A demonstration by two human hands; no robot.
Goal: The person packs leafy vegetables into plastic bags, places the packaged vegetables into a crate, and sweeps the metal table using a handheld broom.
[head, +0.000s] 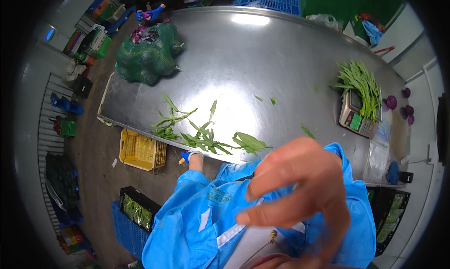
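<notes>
My right hand [299, 184] is bare, blurred and raised close to the camera, its fingers bent and apart, with nothing seen between them. Low beside the near edge of the steel table [225, 65] is my left hand [190, 157], in a blue glove; something yellowish shows at its fingers, too small to tell if it is held. Loose green leaves and stems [207, 137] lie along the near edge. On the right, a bunch of long-leaved greens [365, 89] rests on a digital scale [355, 123]. A green mesh bag [149, 58] with purple cabbages stands at the far left.
Behind the bag, a co-worker's blue-gloved hands [150, 14] hold something purple. Purple vegetables [391, 102] and clear plastic bags [376, 160] lie right of the scale. A yellow crate [139, 151] stands on the floor left; black crates of packed greens [137, 207] stand lower left and right.
</notes>
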